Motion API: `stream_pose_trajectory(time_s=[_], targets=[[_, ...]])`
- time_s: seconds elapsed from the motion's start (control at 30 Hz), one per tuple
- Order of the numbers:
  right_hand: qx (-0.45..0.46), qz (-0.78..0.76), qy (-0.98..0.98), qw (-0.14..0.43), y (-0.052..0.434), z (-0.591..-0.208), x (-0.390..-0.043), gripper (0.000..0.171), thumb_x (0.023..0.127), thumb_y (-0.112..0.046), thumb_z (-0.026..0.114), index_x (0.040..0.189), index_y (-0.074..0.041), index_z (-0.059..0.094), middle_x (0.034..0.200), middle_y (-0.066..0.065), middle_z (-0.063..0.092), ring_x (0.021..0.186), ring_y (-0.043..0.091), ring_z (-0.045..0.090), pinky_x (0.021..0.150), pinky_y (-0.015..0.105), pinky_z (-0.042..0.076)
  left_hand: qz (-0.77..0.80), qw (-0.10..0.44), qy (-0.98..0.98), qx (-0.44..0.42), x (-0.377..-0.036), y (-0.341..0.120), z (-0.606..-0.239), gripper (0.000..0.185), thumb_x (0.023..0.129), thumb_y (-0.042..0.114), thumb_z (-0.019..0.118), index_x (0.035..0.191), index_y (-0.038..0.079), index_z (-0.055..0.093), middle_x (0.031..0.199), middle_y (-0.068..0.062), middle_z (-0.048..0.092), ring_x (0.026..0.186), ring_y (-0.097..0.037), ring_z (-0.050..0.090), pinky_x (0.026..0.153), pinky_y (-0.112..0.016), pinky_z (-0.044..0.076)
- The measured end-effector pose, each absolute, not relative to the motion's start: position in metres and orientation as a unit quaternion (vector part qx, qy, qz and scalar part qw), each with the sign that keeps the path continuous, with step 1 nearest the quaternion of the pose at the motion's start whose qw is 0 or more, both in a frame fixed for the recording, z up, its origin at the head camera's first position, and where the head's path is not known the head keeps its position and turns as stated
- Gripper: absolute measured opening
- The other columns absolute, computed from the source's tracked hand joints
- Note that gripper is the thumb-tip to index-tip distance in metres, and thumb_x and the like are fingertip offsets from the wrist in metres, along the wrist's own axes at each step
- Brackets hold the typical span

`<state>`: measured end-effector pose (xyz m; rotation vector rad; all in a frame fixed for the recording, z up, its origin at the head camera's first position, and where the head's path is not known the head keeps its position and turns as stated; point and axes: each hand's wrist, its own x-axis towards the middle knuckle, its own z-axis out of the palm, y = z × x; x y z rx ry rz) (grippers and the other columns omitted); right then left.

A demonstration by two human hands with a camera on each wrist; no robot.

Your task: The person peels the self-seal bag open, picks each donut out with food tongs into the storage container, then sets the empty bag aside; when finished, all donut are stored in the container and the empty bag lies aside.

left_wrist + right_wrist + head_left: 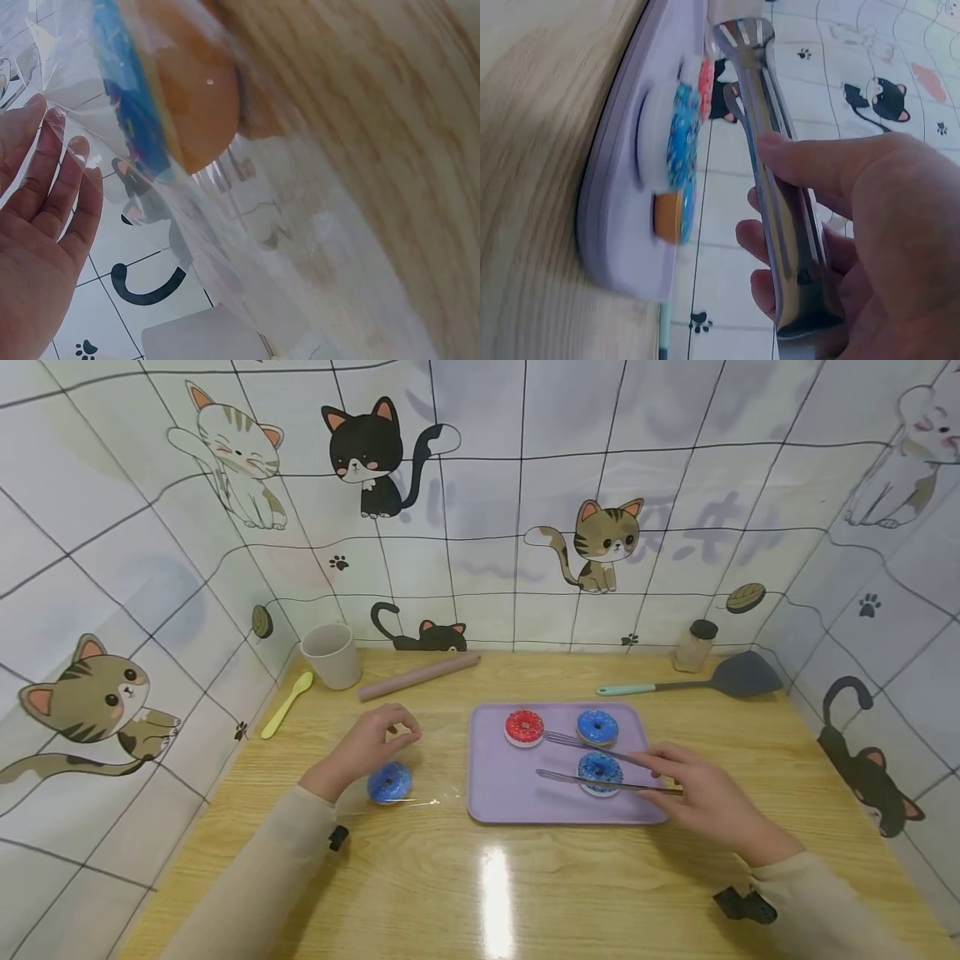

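A: Head view first: the right hand [708, 802] is gripping metal tongs [600, 766], its fingers curled round the handles, and the tongs' long axis is running left across the purple tray [495, 793]. Their two arms are standing apart, tips spread either side of the near blue donut [600, 770].

B: And the left hand [372, 743]?

A: It's hovering over another blue donut [389, 782] that's lying on the table [525, 877] inside a clear plastic bag [408, 800], just left of the tray. The fingers are curved down; whether they're pinching the film, I cannot tell from here.

B: Left wrist view, then?

A: It's showing the fingers [64, 187] straight and relaxed beside the bag, with the bagged donut [161, 90] close by. So nothing clenched there.

B: Right wrist?

A: Thumb and fingers are wrapping the tongs [769, 172], which are pointing away from the hand along the tray [622, 225], just above the blue donut [681, 146]. The right hand is plainly the nearer one to that donut; a red donut [524, 727] and a third blue one [597, 727] are sitting farther back.
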<state>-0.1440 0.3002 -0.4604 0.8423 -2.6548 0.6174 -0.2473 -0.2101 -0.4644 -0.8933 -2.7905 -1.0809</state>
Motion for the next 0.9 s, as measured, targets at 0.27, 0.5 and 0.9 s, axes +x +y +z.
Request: stream_pose_trajectory(time_s=[0.27,0.5,0.9], targets=[[0.284,0.211,-0.927,0.126,0.261,-0.462,-0.150,0.056,0.085,-0.019,0.086,0.139,-0.023,0.067,0.122,-0.004,0.065,0.094,0.013,0.064,0.068,0.027,0.052,-0.344,0.019,-0.891,-0.294,-0.248,-0.209,-0.467,0.005,0.099,0.017,0.071,0.099,0.013,0.073,0.102,0.002,0.071,0.104,-0.032,0.066,0.087,-0.045,0.057],[0.298,0.218,-0.924,0.096,0.221,-0.461,-0.158,0.052,0.091,-0.026,0.082,0.141,-0.024,0.065,0.126,-0.002,0.065,0.102,0.013,0.065,0.077,0.033,0.056,-0.345,0.018,-0.891,-0.294,-0.248,-0.208,-0.467,0.005,0.099,0.018,0.071,0.099,0.014,0.074,0.104,0.001,0.072,0.103,-0.026,0.065,0.086,-0.044,0.057],[0.326,0.196,-0.922,0.076,0.184,-0.464,-0.180,0.053,0.092,-0.024,0.080,0.143,-0.022,0.064,0.124,-0.003,0.066,0.106,0.012,0.065,0.085,0.035,0.059,-0.336,0.027,-0.896,-0.291,-0.246,-0.208,-0.462,0.004,0.100,0.016,0.070,0.099,0.015,0.073,0.102,0.002,0.071,0.102,-0.025,0.066,0.086,-0.042,0.056]])
